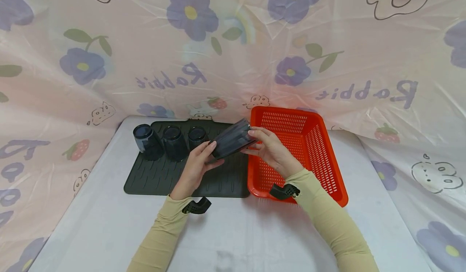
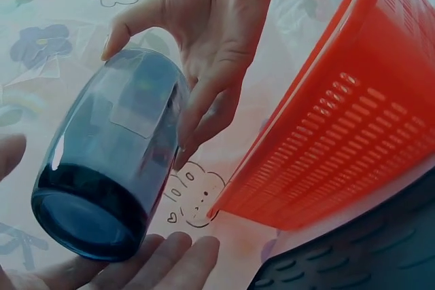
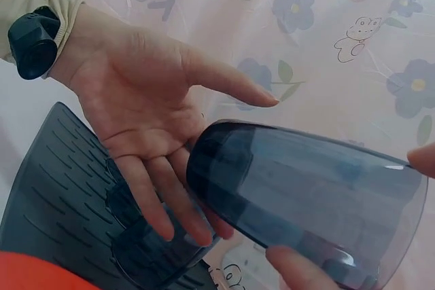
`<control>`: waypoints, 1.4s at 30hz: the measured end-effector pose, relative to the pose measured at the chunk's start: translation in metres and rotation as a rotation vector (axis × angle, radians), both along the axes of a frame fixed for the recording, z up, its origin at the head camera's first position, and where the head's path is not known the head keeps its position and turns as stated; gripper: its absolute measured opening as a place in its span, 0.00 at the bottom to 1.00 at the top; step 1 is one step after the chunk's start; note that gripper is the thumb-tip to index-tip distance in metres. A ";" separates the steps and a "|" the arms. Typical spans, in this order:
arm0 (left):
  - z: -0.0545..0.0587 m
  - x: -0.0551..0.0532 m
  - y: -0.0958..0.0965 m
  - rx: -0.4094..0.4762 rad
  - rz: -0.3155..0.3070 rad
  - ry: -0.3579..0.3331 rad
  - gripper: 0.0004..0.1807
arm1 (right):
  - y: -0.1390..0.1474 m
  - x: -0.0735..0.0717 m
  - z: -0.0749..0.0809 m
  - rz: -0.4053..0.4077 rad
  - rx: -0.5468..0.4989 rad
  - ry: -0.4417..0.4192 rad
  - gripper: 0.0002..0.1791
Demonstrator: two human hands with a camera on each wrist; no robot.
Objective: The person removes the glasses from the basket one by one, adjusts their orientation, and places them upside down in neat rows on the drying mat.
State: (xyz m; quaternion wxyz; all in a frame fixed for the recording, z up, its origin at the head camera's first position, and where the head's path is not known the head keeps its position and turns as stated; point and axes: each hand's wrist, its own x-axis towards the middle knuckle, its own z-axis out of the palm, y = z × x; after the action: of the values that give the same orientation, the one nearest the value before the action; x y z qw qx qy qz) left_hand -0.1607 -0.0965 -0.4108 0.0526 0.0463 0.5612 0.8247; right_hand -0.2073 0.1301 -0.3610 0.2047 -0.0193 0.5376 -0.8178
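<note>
A dark blue-grey tinted drinking glass [image 1: 231, 139] hangs tilted in the air between the two hands, above the mat's right part. My right hand [image 1: 272, 148] pinches its rim end between thumb and fingers. At the glass's thick base is my left hand [image 1: 196, 164]. In the right wrist view, the left palm faces up with fingers [image 3: 153, 198] extended under the base, and the thumb stands off the glass. Three similar glasses stand in a row on the dark ribbed mat [image 1: 156, 183]: a left one [image 1: 148, 144], a middle one [image 1: 174, 144] and a right one [image 1: 198, 136].
A red perforated plastic basket [image 1: 333, 171] stands right of the mat, against its edge. Both rest on a white table [image 1: 233, 231]. A printed curtain [image 1: 233, 61] with flowers and rabbits hangs behind and along the sides.
</note>
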 end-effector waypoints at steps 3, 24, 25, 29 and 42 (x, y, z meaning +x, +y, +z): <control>-0.002 -0.001 0.001 0.002 -0.011 0.006 0.26 | 0.000 0.000 0.000 0.001 -0.002 -0.003 0.20; 0.000 -0.002 0.000 0.045 0.087 0.062 0.28 | 0.011 -0.001 0.000 0.177 -0.109 -0.032 0.16; 0.000 -0.003 0.000 0.056 0.086 0.064 0.28 | 0.012 0.000 0.000 0.185 -0.110 -0.030 0.16; 0.001 -0.006 -0.002 0.077 0.095 0.078 0.28 | 0.015 0.002 0.002 0.201 -0.065 -0.035 0.19; 0.004 -0.009 -0.001 0.204 0.144 0.136 0.30 | 0.017 0.003 -0.002 0.281 0.079 -0.064 0.25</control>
State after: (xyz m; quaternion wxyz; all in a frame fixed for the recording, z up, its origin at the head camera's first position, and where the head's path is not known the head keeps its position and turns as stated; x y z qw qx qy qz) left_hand -0.1695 -0.0977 -0.4069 -0.0499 0.0670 0.4787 0.8740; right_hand -0.2041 0.1468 -0.3633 0.3350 -0.0601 0.5544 -0.7594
